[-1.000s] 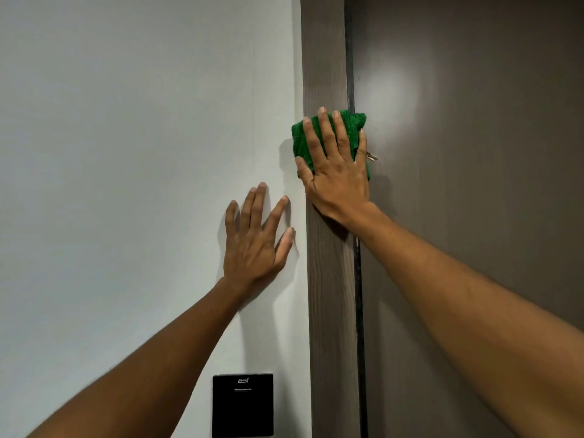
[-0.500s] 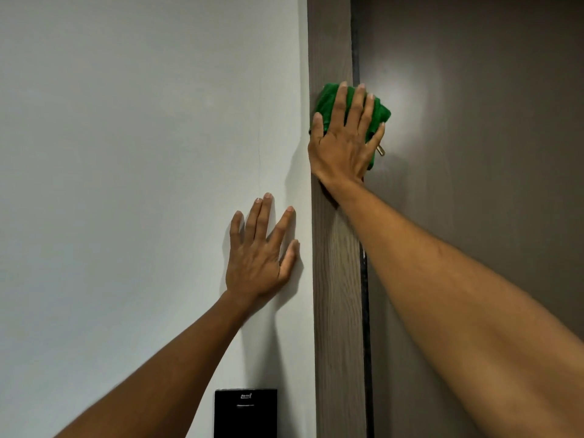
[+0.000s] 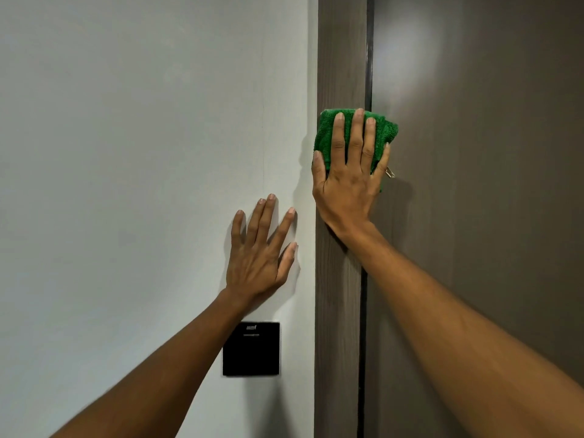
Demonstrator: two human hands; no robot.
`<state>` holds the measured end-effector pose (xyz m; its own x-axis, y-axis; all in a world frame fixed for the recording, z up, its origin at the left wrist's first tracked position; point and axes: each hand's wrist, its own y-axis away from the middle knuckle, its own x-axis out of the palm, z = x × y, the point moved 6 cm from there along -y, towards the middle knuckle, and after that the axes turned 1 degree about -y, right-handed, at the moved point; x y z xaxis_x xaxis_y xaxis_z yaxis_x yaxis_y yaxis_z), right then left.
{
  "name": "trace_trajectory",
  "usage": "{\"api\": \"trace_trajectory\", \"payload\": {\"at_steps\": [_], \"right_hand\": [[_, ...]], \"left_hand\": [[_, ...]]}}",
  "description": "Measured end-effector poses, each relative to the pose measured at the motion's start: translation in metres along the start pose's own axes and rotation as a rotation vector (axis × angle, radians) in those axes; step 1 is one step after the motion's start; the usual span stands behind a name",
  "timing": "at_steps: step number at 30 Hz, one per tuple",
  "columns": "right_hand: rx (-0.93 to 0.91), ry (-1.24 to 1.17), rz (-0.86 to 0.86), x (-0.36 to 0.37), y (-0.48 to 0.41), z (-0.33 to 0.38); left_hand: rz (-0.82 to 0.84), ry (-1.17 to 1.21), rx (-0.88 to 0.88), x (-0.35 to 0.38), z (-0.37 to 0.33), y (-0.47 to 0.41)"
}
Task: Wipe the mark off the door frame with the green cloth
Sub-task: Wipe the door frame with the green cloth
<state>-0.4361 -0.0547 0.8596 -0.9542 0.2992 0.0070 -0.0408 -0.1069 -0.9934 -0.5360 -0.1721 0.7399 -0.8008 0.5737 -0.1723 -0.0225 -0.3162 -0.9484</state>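
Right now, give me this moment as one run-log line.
right hand: flat on cloth, pressed to frame | left hand: open, flat on wall | mark: hidden

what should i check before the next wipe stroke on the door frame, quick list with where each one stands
1. Green cloth under the right hand: ok, palm and fingers flat over it.
2. Cloth on the door frame: ok, though its right part spills over the gap onto the door.
3. Left hand bracing: ok, spread flat on the wall, clear of the frame.
4. Mark gone: cannot tell, none shows on the bare frame, and the cloth hides the part beneath it.
5. Black wall panel clear of the hands: ok, it sits below the left wrist.
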Motion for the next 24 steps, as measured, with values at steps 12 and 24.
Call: {"api": "trace_trajectory", "payload": {"at_steps": [12,24], "right_hand": [[-0.032,0.057,0.181,-0.013,0.143,-0.013],[-0.023,-0.150,0.675,-0.044,0.287,-0.028]], "left_hand": [[0.089,0.023,0.026,-0.002,0.002,0.063],[0.209,0.277,-0.077,-0.029,-0.059,0.118]]}}
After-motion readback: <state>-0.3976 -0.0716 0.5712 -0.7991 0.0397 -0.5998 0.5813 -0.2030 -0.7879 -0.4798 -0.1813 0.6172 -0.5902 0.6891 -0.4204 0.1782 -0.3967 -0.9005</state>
